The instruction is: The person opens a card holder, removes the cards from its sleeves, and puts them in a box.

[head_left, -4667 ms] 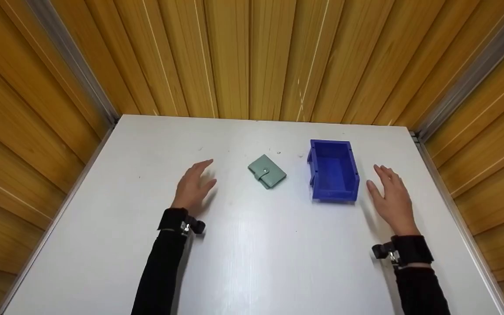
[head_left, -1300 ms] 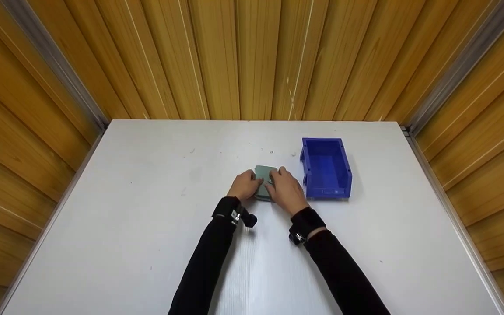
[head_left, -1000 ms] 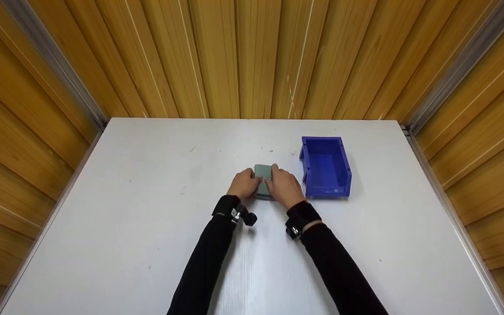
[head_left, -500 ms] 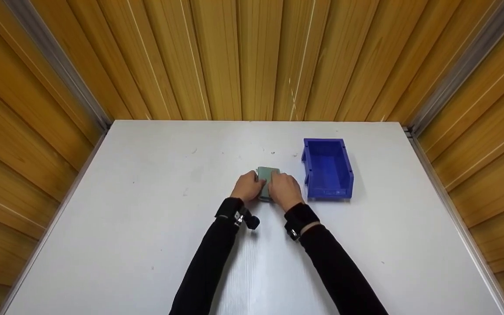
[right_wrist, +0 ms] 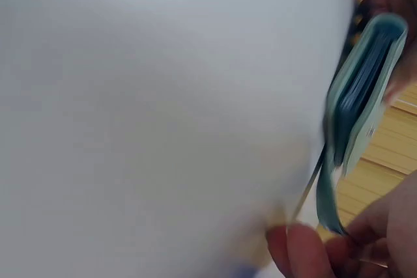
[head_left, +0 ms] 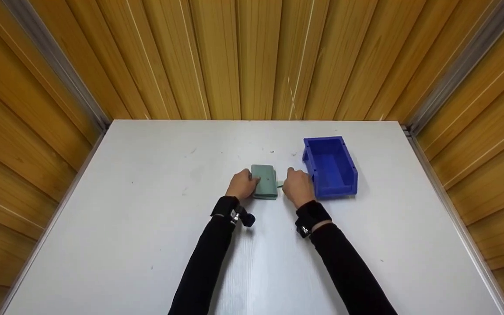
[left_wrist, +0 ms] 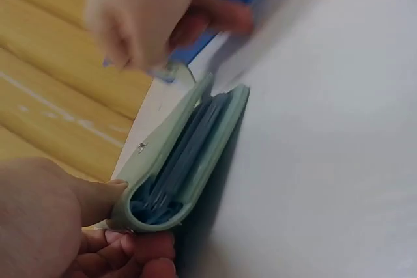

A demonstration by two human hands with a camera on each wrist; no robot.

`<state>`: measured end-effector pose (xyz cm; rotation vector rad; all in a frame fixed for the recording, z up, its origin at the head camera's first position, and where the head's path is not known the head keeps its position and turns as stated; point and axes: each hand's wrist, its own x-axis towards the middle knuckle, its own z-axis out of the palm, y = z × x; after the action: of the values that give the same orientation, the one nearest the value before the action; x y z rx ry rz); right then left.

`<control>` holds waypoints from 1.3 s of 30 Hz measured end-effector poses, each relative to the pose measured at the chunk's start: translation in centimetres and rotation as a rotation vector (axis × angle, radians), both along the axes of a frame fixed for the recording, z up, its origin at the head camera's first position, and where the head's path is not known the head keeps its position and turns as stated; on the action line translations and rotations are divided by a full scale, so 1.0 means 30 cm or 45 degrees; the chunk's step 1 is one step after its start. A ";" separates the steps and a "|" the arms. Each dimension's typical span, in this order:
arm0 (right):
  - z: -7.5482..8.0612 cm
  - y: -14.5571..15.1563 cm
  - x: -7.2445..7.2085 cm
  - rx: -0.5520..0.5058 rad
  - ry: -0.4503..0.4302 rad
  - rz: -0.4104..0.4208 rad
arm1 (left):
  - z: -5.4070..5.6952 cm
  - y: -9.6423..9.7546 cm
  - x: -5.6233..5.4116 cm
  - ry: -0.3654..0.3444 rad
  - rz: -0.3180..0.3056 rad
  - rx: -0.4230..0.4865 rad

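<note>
A green card holder (head_left: 264, 180) stands out from the white tabletop, with dark blue card sleeves (left_wrist: 192, 144) between its covers in the left wrist view. My left hand (head_left: 240, 184) pinches its spine, thumb on the top cover and fingers beneath. A metal snap (left_wrist: 142, 147) shows on that cover. The closure strap (right_wrist: 328, 198) sticks out from the opposite side, undone. Its end lies at the fingertips of my right hand (head_left: 299, 188), which pinches it. The right hand is blurred in the left wrist view.
Right beside my right hand, a blue plastic bin (head_left: 335, 192) sits slightly turned on the white table (head_left: 169, 249). Wood-patterned panels (head_left: 217, 61) wall the table at the back and both sides.
Both hands came inward to the card holder, which has turned. In the last half second my right hand moved right, drawing the strap off the cover. The bin shifted and turned slightly.
</note>
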<state>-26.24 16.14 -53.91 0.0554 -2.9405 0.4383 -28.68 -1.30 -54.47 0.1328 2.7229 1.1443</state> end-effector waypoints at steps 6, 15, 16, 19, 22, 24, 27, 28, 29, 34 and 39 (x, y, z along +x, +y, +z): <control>-0.009 0.005 0.014 0.056 0.009 -0.002 | 0.008 -0.018 -0.005 0.049 -0.023 -0.004; -0.023 0.042 0.011 0.033 -0.087 -0.078 | -0.005 0.020 -0.001 0.101 0.013 -0.108; -0.024 0.046 0.010 0.022 -0.094 -0.082 | -0.004 0.026 0.001 0.112 0.016 -0.125; -0.024 0.056 0.008 -0.011 -0.112 -0.089 | -0.008 0.042 0.005 0.152 0.033 -0.163; -0.024 0.059 0.008 -0.024 -0.141 -0.094 | -0.007 0.050 0.014 0.226 0.053 -0.180; -0.023 0.060 0.006 -0.021 -0.174 -0.099 | -0.007 0.057 0.021 0.276 0.047 -0.180; -0.023 0.062 0.003 0.001 -0.239 -0.108 | -0.005 0.074 0.039 0.309 -0.009 -0.201; -0.022 0.063 0.001 0.008 -0.261 -0.107 | -0.004 0.082 0.046 0.313 -0.032 -0.223; -0.021 0.064 -0.001 0.016 -0.277 -0.106 | -0.003 0.092 0.053 0.317 -0.052 -0.257; -0.015 0.062 -0.004 0.034 -0.302 -0.092 | -0.006 0.128 0.067 0.357 -0.067 -0.450; -0.016 0.061 -0.002 0.044 -0.291 -0.083 | 0.001 0.117 0.068 0.325 -0.078 -0.404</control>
<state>-26.29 17.98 -54.40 -0.0923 -3.1632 0.4094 -26.64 2.21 -54.45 0.3344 3.0566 0.7080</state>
